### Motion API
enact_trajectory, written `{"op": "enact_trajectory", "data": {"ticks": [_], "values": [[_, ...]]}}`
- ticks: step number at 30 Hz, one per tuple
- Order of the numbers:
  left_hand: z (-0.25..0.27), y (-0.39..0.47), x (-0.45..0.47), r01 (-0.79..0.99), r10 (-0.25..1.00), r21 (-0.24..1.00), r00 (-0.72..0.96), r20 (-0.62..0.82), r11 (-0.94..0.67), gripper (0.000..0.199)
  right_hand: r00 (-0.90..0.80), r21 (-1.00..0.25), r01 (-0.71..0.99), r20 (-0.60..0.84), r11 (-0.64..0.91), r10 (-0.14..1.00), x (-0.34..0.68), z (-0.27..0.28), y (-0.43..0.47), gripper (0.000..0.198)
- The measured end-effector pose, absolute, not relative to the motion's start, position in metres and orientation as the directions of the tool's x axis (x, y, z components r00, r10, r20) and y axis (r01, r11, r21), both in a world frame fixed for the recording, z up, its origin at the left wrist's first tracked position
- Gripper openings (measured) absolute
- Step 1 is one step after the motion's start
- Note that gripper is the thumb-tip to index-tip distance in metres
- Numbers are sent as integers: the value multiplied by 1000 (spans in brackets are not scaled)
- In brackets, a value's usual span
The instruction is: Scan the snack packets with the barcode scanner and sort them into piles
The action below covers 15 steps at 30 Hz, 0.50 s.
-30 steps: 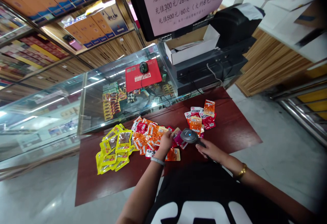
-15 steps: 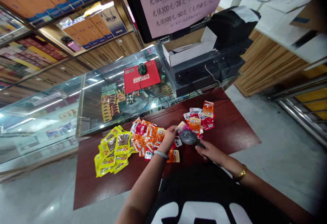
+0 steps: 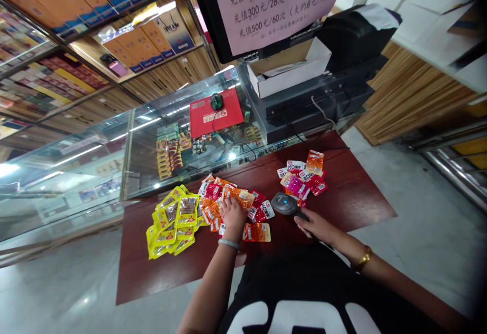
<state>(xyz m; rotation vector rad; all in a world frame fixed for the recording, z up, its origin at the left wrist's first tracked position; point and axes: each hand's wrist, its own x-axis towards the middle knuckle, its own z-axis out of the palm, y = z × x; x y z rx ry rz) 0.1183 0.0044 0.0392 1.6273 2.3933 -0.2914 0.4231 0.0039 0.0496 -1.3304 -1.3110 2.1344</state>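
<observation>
In my right hand [image 3: 315,225] is the handle of a dark grey barcode scanner [image 3: 284,203], fingers wrapped round it. A small blue light shows on its head, just above the red-brown tabletop [image 3: 323,242]. My left hand [image 3: 233,217] reaches into the middle pile, its bent fingers on an orange snack packet [image 3: 241,197]; the thumb side is partly hidden. More orange, red and white packets [image 3: 262,212] lie around it. Beyond the scanner is a smaller pile, with a purple packet [image 3: 297,186] on top and a red packet [image 3: 317,184] beside it.
Yellow snack packets [image 3: 187,211] are heaped on the left of the table. Behind stands a glass display counter [image 3: 144,156] bearing a red mouse pad [image 3: 232,115] and a mouse [image 3: 216,101]. A white open box [image 3: 289,80] and a monitor with a pink price sheet [image 3: 277,9] stand farther back.
My left hand has let go of the purple packet, now on the right pile, and moved left onto the orange packets. My right hand still holds the scanner in nearly the same place.
</observation>
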Motion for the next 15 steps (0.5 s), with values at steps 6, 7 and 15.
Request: {"op": "enact_trajectory", "data": {"ticks": [6, 7, 15], "values": [[36, 12, 130, 886, 814, 214, -250, -525, 410, 46, -558, -828, 212, -539, -519, 632, 416, 54, 7, 60], [36, 14, 134, 864, 810, 270, -228, -541, 424, 47, -562, -834, 209, -529, -510, 635, 415, 56, 8, 58], [37, 22, 166, 808, 817, 415, -133, -562, 417, 44, -566, -842, 179, -511, -509, 647, 416, 61, 12, 58]]}}
